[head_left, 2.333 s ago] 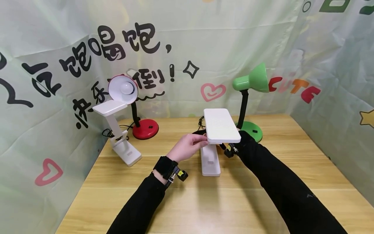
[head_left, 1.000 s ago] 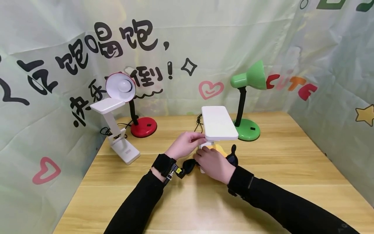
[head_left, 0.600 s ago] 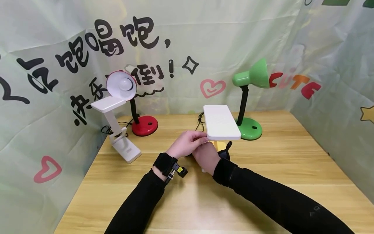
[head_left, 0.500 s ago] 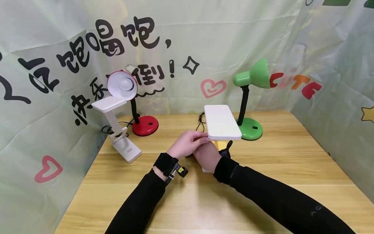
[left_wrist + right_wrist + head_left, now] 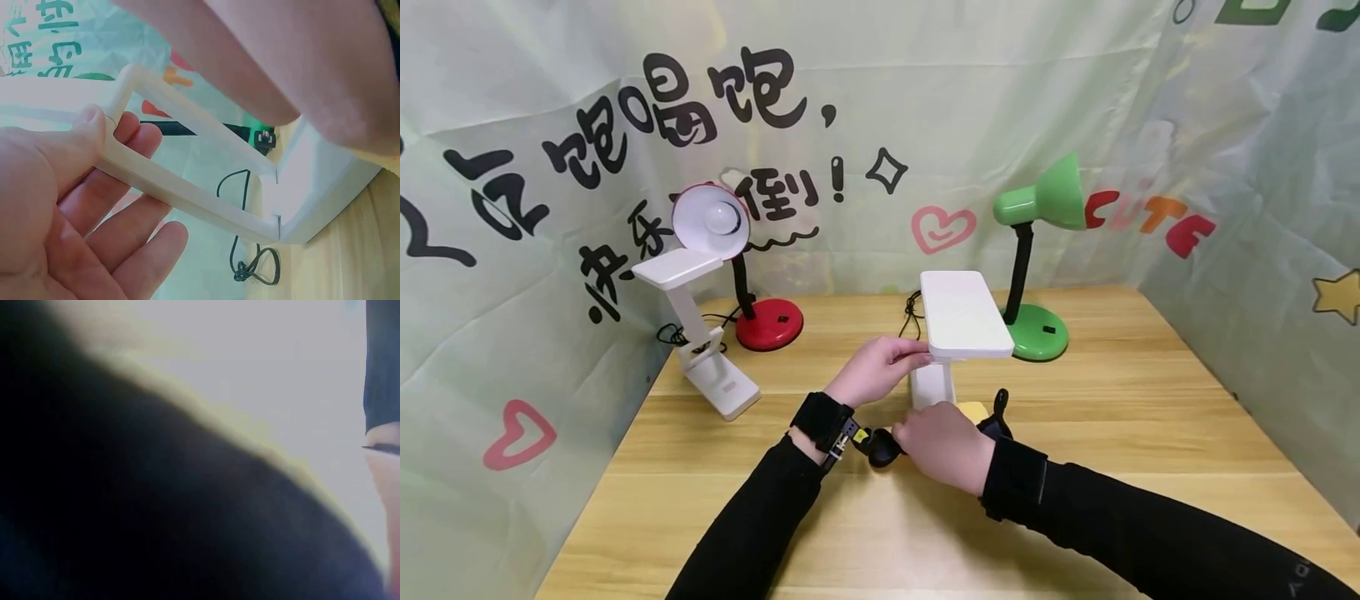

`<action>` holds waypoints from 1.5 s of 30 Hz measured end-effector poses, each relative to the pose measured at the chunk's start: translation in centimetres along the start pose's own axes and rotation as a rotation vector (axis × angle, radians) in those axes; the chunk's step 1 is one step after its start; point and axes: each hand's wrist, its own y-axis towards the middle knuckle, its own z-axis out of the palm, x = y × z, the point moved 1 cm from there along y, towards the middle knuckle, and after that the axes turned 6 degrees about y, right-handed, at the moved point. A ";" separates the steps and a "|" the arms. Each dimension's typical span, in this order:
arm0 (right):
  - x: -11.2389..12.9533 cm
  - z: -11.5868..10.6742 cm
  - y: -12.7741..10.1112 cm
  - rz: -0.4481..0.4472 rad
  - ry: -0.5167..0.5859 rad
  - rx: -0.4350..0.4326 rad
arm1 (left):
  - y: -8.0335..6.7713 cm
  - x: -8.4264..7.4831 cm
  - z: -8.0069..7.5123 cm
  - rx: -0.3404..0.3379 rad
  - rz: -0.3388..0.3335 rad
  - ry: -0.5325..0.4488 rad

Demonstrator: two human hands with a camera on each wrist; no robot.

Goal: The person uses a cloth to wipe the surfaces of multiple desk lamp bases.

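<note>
A white folding desk lamp stands mid-table, its flat head [image 5: 964, 315] level above its stem [image 5: 932, 385]. My left hand [image 5: 916, 353] pinches the head's near left corner. In the left wrist view my left hand [image 5: 119, 128] has its thumb on top of the lamp's white frame [image 5: 187, 187] and its fingers underneath. My right hand [image 5: 925, 435] lies knuckles up over the lamp's base, curled on a yellow cloth [image 5: 973, 410]; the base is hidden beneath it. The right wrist view is a dark blur.
A second white folding lamp [image 5: 700, 333] stands at the left edge of the wooden table [image 5: 1150, 433]. A red lamp [image 5: 767, 325] is behind it, a green lamp [image 5: 1037, 250] at the back right. Black cords [image 5: 912, 312] trail behind. Fabric backdrops close in three sides.
My right hand has drawn back toward me from under the lamp head to the near end of the base with the yellow cloth. My left hand keeps its hold on the head.
</note>
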 end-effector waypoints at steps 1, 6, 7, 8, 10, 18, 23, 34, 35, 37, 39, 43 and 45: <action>0.1 0.0 0.0 0.001 0.000 0.003 | -0.1 0.0 0.0 -0.001 -0.003 -0.003; -0.3 0.6 1.1 0.022 0.003 -0.038 | -0.2 0.0 -0.1 -0.001 -0.011 -0.010; -0.5 0.8 1.4 0.031 0.001 -0.055 | -0.2 0.0 -0.1 0.000 -0.010 -0.011; -0.8 1.1 1.8 0.041 -0.007 -0.076 | -0.2 0.0 -0.1 0.000 -0.007 -0.013; -1.4 1.8 2.6 0.064 -0.057 -0.109 | -0.2 -0.1 -0.2 -0.007 0.000 -0.011; -2.5 4.3 5.1 0.164 -0.250 0.102 | 0.1 -0.1 -0.2 -0.035 0.043 0.006; -2.7 4.9 5.7 0.230 -0.210 0.159 | 0.2 -0.1 -0.2 -0.028 0.038 -0.003; -1.1 3.7 3.6 0.162 -0.177 -0.150 | -0.1 -0.5 -0.3 -0.009 0.018 -0.007; -0.7 3.4 3.3 0.154 -0.143 -0.152 | -0.1 -0.4 -0.2 -0.003 0.011 -0.016; 0.0 2.8 2.5 0.140 -0.085 -0.123 | -0.1 -0.4 -0.2 0.003 -0.001 -0.029; 0.8 2.2 1.9 0.137 -0.059 -0.064 | -0.1 -0.3 -0.1 0.004 -0.007 -0.036; 1.9 1.1 1.2 0.119 -0.039 -0.007 | -0.2 -0.2 -0.1 0.003 -0.012 -0.049; 1.9 0.9 1.2 0.112 -0.035 0.005 | -0.2 -0.1 -0.1 0.002 -0.010 -0.051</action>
